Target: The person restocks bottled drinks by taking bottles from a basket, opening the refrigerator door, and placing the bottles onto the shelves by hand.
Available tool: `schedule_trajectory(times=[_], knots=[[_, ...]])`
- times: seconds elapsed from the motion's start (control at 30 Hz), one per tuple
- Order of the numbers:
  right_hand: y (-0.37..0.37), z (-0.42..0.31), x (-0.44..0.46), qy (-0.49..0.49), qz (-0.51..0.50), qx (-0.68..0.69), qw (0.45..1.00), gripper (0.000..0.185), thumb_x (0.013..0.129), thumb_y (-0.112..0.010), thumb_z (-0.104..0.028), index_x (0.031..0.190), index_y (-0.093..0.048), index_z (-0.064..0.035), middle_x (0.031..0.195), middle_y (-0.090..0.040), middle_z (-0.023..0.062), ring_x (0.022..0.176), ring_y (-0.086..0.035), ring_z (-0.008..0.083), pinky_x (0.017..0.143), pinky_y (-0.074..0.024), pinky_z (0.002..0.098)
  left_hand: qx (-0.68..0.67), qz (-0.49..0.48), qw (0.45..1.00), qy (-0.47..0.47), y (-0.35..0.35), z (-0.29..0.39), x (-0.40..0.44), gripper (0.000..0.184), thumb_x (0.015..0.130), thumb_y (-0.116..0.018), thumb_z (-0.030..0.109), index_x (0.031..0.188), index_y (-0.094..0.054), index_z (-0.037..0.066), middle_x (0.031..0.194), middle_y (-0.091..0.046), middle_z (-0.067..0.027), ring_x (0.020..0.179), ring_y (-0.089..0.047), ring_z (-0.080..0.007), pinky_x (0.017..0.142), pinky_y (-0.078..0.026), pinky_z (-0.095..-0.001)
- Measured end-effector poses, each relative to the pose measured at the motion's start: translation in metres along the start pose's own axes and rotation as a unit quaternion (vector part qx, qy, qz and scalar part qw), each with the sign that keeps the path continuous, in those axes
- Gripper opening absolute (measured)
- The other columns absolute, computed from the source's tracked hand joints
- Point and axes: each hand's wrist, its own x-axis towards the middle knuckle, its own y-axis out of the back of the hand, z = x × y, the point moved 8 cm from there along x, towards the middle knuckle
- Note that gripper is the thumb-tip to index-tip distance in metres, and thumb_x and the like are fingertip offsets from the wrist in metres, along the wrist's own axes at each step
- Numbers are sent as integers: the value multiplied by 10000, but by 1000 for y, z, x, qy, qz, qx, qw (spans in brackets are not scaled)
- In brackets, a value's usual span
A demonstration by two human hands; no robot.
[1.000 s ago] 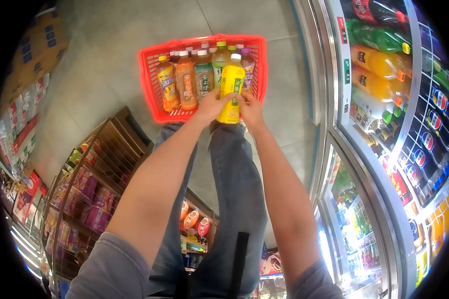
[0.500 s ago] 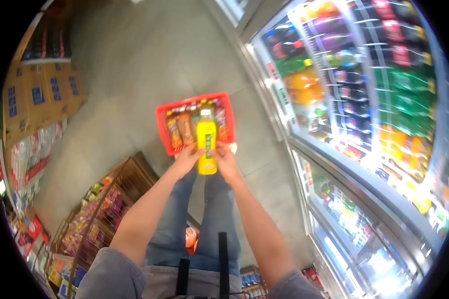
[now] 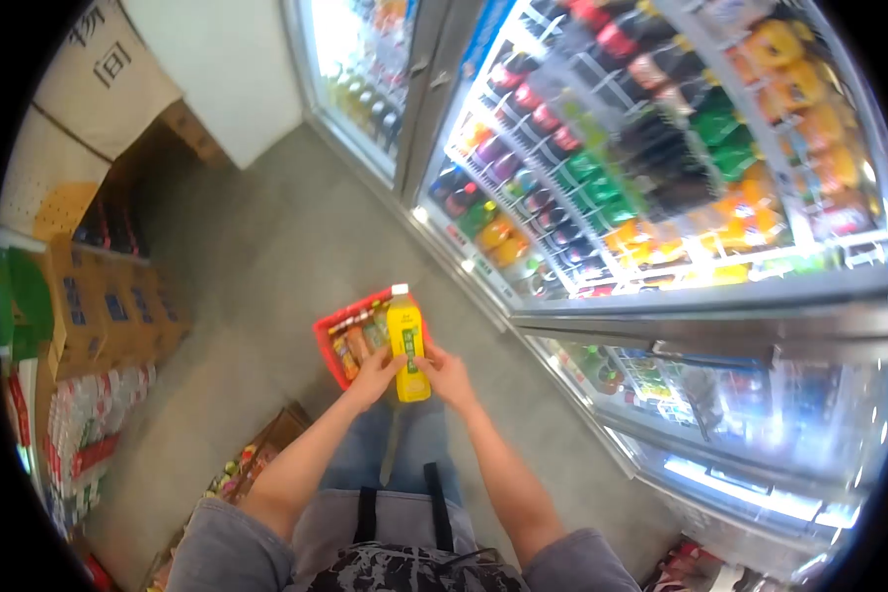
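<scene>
A yellow drink bottle (image 3: 407, 335) with a white cap and green lettering stands upright between my two hands, in front of my body. My left hand (image 3: 376, 378) grips its lower left side, and my right hand (image 3: 446, 376) closes on its lower right side. Just behind the bottle is a red shopping basket (image 3: 322, 340) on the floor, partly hidden by the bottle and my hands. Several bottles (image 3: 357, 341) with orange and other coloured labels lie inside it.
Glass-door drink coolers (image 3: 523, 318) full of bottles run along the right. Cardboard boxes (image 3: 118, 311) and plastic-wrapped packs (image 3: 94, 424) are stacked on the left. A low rack of packaged goods (image 3: 242, 464) stands near my left arm. A white wall (image 3: 222, 74) rises ahead.
The view has tilted up and turned, so basket, bottle and hands sit lower in it, with more cooler and a wall showing. Both hands still hold the yellow bottle.
</scene>
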Motion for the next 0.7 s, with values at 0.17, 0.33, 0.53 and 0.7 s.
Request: schedule_trajectory(times=[0.17,0.33,0.53,0.7], knots=[[28,-65,-69,41,81,-40,995,463,940,-632,-101,1368,-509,24,1205,-658,87,1050,-608,114,890,-501,278,-5,-90,996,-14,-64,48,-16,472,984,-593,237,1363,-464,-14,1214,-606,-96,1108,-568,-163,942,-456,-286],[62,-98,-115,104,137,31,985,520,923,-641,-57,1402,-458,31,1339,-577,131,1211,-557,167,1000,-460,308,30,-118,991,-61,-124,104,-39,486,950,-634,205,1376,-473,35,1133,-645,-70,1007,-603,-145,872,-483,-283],[137,-151,-172,208,194,75,956,566,917,-640,-20,1431,-408,30,1399,-520,140,1284,-506,203,1054,-429,327,64,-209,967,-134,-231,153,-44,519,930,-660,206,1384,-478,32,1145,-648,-66,1009,-615,-146,864,-491,-286],[208,-194,-218,288,246,70,923,587,914,-613,35,1440,-353,50,1429,-477,171,1316,-474,218,1095,-388,339,166,-249,937,-182,-320,196,-37,519,927,-656,192,1383,-482,15,1161,-646,-86,1003,-620,-147,858,-498,-294]])
